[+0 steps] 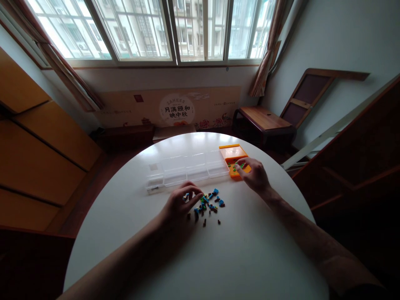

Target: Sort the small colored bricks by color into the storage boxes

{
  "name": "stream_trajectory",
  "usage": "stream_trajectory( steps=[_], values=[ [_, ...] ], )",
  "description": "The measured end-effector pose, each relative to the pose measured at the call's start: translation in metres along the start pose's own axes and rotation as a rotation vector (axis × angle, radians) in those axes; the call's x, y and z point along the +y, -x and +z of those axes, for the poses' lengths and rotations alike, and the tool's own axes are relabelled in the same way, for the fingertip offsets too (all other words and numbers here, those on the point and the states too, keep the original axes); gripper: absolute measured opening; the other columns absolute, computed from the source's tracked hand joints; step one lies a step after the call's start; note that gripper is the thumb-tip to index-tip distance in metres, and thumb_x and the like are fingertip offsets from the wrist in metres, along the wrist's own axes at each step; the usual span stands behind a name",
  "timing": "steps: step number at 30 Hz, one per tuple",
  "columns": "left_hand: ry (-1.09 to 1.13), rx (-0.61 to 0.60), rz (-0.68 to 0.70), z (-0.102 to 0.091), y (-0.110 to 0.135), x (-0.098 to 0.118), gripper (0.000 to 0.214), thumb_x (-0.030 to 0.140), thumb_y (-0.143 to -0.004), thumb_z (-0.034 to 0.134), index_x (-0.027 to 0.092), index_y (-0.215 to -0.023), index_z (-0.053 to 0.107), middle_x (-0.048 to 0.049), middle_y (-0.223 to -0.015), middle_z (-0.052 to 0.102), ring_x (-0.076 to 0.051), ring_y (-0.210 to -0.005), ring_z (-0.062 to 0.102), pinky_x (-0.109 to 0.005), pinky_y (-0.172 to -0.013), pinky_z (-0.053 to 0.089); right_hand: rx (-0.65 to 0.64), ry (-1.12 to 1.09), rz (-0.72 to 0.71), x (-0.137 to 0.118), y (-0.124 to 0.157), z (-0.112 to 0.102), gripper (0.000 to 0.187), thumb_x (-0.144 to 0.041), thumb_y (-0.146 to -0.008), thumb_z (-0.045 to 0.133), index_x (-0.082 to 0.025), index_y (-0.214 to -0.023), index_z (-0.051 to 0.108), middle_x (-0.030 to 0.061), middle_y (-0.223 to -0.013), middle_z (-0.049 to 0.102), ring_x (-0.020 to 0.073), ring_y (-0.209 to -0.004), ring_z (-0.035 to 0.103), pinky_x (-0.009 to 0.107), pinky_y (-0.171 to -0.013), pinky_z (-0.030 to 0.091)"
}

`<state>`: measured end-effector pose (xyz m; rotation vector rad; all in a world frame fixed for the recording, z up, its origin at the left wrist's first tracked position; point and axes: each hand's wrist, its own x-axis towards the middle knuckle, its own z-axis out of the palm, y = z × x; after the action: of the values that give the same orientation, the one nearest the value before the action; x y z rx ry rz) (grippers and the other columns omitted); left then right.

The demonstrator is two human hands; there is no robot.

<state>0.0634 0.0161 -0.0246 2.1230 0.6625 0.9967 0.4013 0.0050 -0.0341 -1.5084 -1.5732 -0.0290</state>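
A loose pile of small blue, dark brown and green pieces, like building blocks (204, 204), lies on the white round table (250, 250). My left hand (184, 198) is at the pile's left side, its fingers curled and thumb and forefinger close together; whether a piece is between them is too small to tell. Over an orange box (236, 176) with its lid (233, 151) swung open, my right hand (255, 174) has thumb and fingertips pinched together. Small green pieces (234, 169) lie in this box, right by those fingertips. What the right fingers hold, if anything, cannot be made out.
Left of the orange box, a clear plastic compartment case (196, 173) lies with its lid (187, 161) folded back. A wooden chair (265, 118) stands beyond the table at the right, and wooden cabinets (37, 158) line the left. Windows (140, 33) are behind.
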Motion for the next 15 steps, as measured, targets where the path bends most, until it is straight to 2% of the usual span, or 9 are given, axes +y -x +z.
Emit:
stream_trajectory(
  steps=[2,5,8,11,15],
  values=[
    [0.007,0.007,-0.008,-0.001,0.000,0.001,0.022,0.036,-0.106,0.073,0.017,-0.098,0.081,-0.0083,-0.096,0.072,-0.015,-0.080,0.067,-0.025,-0.067,0.053,0.000,0.018,0.031,0.004,-0.002,-0.001,0.014,-0.037,-0.096,0.072,-0.024,-0.096,0.074,0.0056,-0.097,0.081,0.0267,-0.081,0.072,0.047,-0.092,0.056],
    [0.019,0.013,-0.023,-0.002,0.000,0.002,0.023,0.037,-0.106,0.073,0.016,-0.097,0.081,-0.0087,-0.096,0.073,-0.015,-0.081,0.067,-0.025,-0.067,0.053,-0.009,-0.010,-0.047,-0.008,0.003,0.000,0.011,-0.034,-0.099,0.069,-0.024,-0.098,0.073,0.0064,-0.099,0.079,0.0274,-0.088,0.072,0.047,-0.094,0.056],
    [0.033,0.010,-0.043,-0.002,0.001,0.003,0.024,0.037,-0.106,0.074,0.017,-0.098,0.082,-0.0082,-0.096,0.072,-0.015,-0.080,0.066,-0.025,-0.067,0.052,-0.090,-0.096,-0.258,-0.035,0.013,0.004,0.008,-0.030,-0.104,0.067,-0.025,-0.101,0.072,0.0063,-0.097,0.077,0.0272,-0.096,0.072,0.046,-0.097,0.056],
    [0.036,0.008,-0.051,-0.001,0.003,0.003,0.021,0.037,-0.105,0.076,0.017,-0.099,0.082,-0.0070,-0.095,0.071,-0.015,-0.080,0.065,-0.025,-0.069,0.052,-0.240,-0.148,-0.506,-0.058,0.025,0.012,0.009,-0.033,-0.103,0.074,-0.025,-0.105,0.071,0.0052,-0.101,0.078,0.0259,-0.098,0.071,0.047,-0.106,0.055],
    [0.056,-0.019,-0.026,0.004,0.003,0.005,0.020,0.035,-0.104,0.077,0.017,-0.099,0.081,-0.0062,-0.094,0.071,-0.014,-0.078,0.064,-0.026,-0.074,0.053,-0.282,-0.146,-0.640,-0.069,0.035,0.024,0.014,-0.036,-0.103,0.078,-0.025,-0.105,0.070,0.0026,-0.096,0.079,0.0224,-0.091,0.071,0.046,-0.111,0.053]
  ],
)
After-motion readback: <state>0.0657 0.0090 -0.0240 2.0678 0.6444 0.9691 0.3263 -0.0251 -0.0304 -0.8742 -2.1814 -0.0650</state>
